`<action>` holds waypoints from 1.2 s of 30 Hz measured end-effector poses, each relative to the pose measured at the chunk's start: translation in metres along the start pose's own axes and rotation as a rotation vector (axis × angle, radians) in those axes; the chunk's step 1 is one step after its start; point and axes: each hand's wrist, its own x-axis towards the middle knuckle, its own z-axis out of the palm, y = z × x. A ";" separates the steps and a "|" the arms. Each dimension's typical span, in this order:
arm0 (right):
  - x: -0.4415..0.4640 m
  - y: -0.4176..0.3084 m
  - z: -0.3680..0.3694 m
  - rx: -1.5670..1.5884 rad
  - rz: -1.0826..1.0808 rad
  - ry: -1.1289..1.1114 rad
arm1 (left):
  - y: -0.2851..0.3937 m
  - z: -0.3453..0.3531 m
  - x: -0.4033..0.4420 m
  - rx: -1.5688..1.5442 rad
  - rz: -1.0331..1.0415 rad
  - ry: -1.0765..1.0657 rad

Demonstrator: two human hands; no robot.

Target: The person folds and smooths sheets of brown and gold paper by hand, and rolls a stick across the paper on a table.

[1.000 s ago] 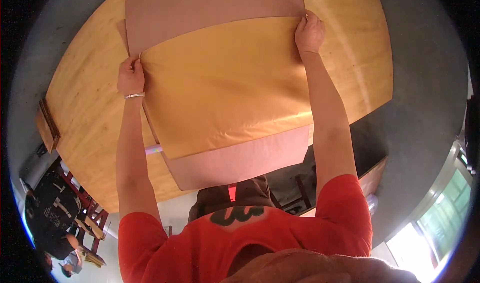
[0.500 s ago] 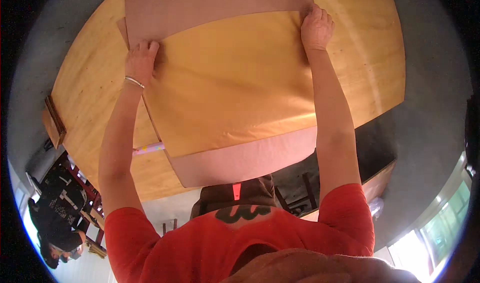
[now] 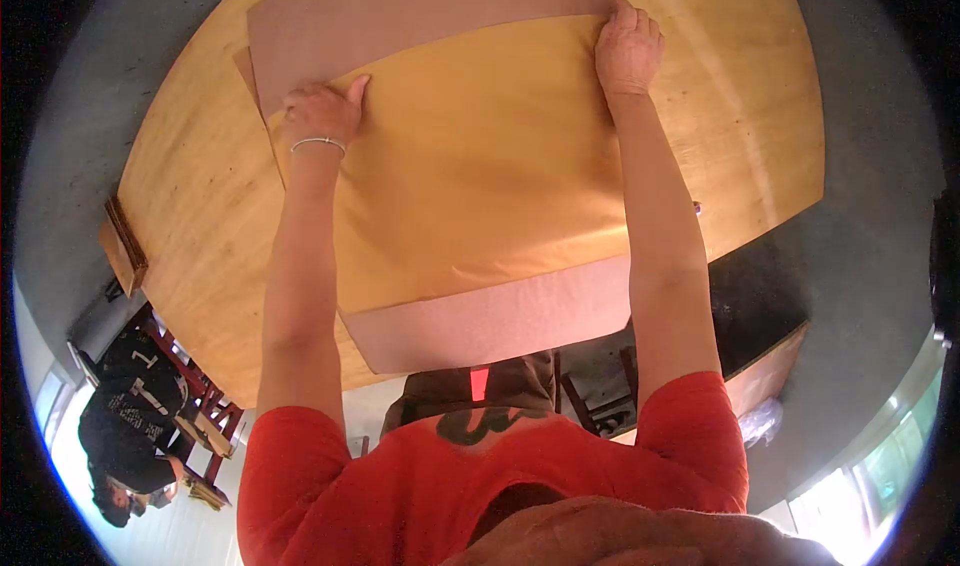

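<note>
A thin golden-yellow sheet with a smooth, faintly creased surface (image 3: 480,176) is lying over a larger mauve-pink sheet (image 3: 430,16), which is showing beyond its far edge; a paler pink strip is showing along its near edge. Another mauve corner (image 3: 243,66) is peeking out at the far left. The left hand (image 3: 322,111) is resting on the yellow sheet's far left corner, thumb spreading out to the right, fingers bending; whether they are pinching the material, I cannot tell. The right hand (image 3: 630,51) is touching the far right corner with curled fingers, and its grip is likewise hidden. A thin silvery bracelet (image 3: 318,143) is circling the left wrist. The sheets are lying on a broad, pale wooden tabletop (image 3: 745,116), near the person's red short-sleeved shirt (image 3: 400,486). Brown flat boards (image 3: 125,244) are standing at the tabletop's left edge. Farther out, a person in a printed black shirt (image 3: 130,396) is bending at the lower left, while a clear plastic bag (image 3: 762,421) is sitting at the lower right.
</note>
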 end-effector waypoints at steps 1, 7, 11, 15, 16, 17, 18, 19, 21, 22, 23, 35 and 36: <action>0.001 0.000 0.000 0.001 0.004 0.000 | 0.001 0.008 0.003 -0.018 -0.062 -0.011; 0.001 -0.004 -0.006 0.008 0.068 -0.046 | 0.022 -0.050 -0.038 0.179 -0.198 -0.032; 0.000 -0.001 -0.004 0.013 0.043 -0.024 | 0.024 -0.051 -0.034 0.287 -0.094 0.205; 0.005 -0.009 -0.018 0.005 0.067 -0.030 | 0.031 -0.040 -0.005 0.317 0.552 0.607; 0.006 -0.010 -0.020 -0.002 0.073 -0.029 | 0.034 -0.039 -0.001 0.391 0.768 0.680; 0.007 -0.010 -0.021 0.043 0.085 -0.038 | 0.040 -0.044 -0.003 0.390 0.774 0.684; 0.006 -0.010 -0.021 0.089 0.098 -0.047 | 0.048 -0.054 -0.009 0.507 0.875 0.619; 0.006 -0.010 -0.020 0.085 0.102 -0.045 | 0.054 -0.060 -0.013 0.626 0.974 0.552; 0.005 -0.009 -0.018 0.068 0.098 -0.006 | 0.064 -0.058 -0.008 0.681 1.066 0.519; 0.004 -0.008 -0.017 0.064 0.101 -0.002 | 0.068 -0.056 -0.006 0.736 1.154 0.483; 0.004 -0.007 -0.017 0.078 0.101 0.000 | 0.071 -0.055 -0.007 0.737 1.157 0.488; 0.012 0.013 -0.027 0.780 0.614 -0.206 | 0.081 -0.043 -0.001 0.715 1.142 0.287; 0.012 0.015 -0.022 0.857 0.645 -0.179 | 0.080 -0.039 0.001 0.712 1.143 0.310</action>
